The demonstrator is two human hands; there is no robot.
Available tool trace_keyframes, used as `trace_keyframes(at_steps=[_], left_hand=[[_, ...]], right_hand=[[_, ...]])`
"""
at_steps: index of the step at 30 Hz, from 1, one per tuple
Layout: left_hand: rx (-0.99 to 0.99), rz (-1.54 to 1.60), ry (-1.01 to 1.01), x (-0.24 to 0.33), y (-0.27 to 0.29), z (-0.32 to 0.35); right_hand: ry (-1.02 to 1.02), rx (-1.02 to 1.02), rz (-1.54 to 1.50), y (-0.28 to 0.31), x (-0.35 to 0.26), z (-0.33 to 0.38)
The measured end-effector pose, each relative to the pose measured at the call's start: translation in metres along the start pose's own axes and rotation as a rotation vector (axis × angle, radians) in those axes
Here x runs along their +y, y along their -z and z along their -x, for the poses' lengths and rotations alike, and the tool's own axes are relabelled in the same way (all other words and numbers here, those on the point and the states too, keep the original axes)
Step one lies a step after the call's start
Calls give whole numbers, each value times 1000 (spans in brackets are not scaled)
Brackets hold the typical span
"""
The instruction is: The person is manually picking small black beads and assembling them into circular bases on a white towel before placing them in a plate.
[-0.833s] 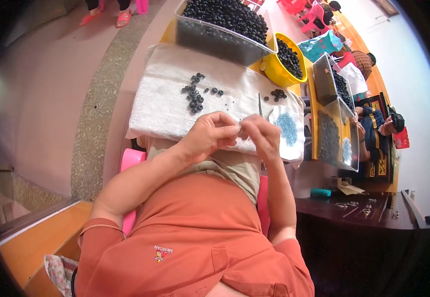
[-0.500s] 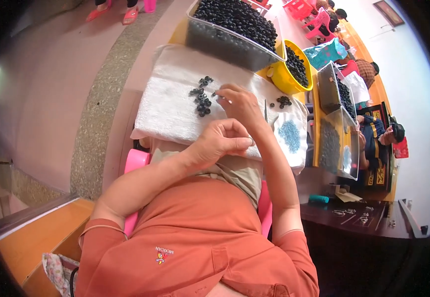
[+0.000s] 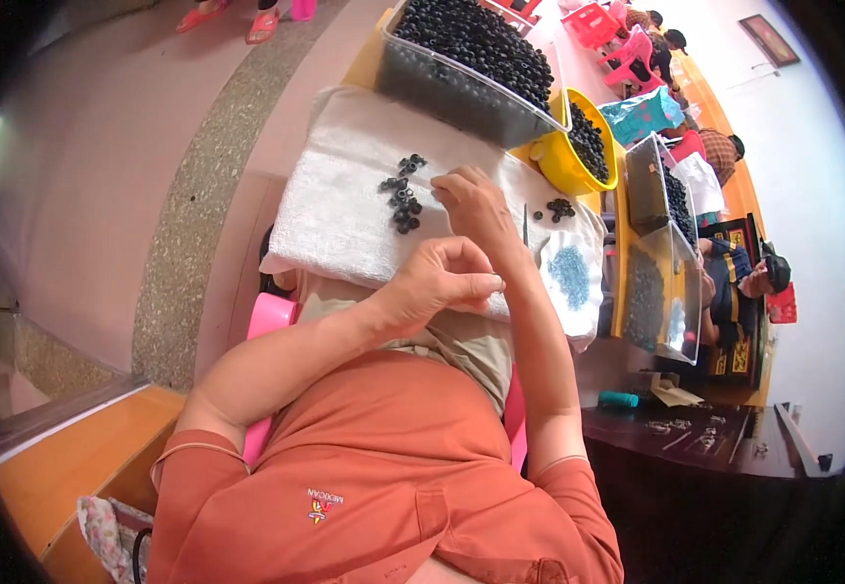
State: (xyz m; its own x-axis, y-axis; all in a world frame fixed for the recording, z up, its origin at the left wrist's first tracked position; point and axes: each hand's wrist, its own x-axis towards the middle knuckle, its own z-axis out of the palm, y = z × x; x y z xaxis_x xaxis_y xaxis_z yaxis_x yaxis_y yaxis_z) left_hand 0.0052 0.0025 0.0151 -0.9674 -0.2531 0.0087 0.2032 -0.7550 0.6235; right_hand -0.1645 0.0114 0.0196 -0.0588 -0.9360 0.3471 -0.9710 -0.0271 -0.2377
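My left hand (image 3: 439, 282) hovers near the front edge of the white cloth (image 3: 330, 195), thumb and forefinger pinched together. Anything between those fingertips is too small to make out. Farther out, my right hand (image 3: 479, 206) is over the cloth with its fingers bent and closed, their tips partly hidden. Just left of it lies a loose group of small black ring-like parts (image 3: 403, 204). Right of my right wrist are a thin dark tool (image 3: 525, 226) like tweezers, a few more black parts (image 3: 560, 209), and many tiny light-blue pieces (image 3: 570, 273) on a white sheet.
A clear bin (image 3: 471, 88) full of black parts stands beyond the cloth, beside a yellow bucket (image 3: 568, 161) of similar parts. More clear bins (image 3: 670, 282) line the right. A person (image 3: 738, 277) sits past them. A pink chair (image 3: 271, 321) is under me.
My right hand has drawn slightly right, away from the black parts. A dark part beside its fingertips is no longer visible. My left hand keeps its pinch, almost unmoved.
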Motion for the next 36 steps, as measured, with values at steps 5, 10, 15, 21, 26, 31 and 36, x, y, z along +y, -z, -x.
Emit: trace_keyframes(at_steps=[5, 10, 15, 21, 26, 31, 36], left_hand=[[39, -27, 23, -2, 2, -1], [84, -26, 27, -1, 1, -1], [107, 0, 27, -2, 4, -2], [141, -11, 8, -4, 5, -4], [157, -25, 23, -3, 8, -4], [185, -22, -6, -4, 11, -6], [216, -27, 14, -2, 9, -6]], right_hand=[[-83, 114, -282, 15, 0, 19], [-344, 141, -643, 16, 6, 47], [-497, 169, -948, 23, 11, 60], [-557, 197, -1022, 20, 15, 69], [-570, 207, -1067, 21, 11, 72], [-558, 196, -1286, 32, -2, 76], [-533, 128, -1348, 37, -2, 80]])
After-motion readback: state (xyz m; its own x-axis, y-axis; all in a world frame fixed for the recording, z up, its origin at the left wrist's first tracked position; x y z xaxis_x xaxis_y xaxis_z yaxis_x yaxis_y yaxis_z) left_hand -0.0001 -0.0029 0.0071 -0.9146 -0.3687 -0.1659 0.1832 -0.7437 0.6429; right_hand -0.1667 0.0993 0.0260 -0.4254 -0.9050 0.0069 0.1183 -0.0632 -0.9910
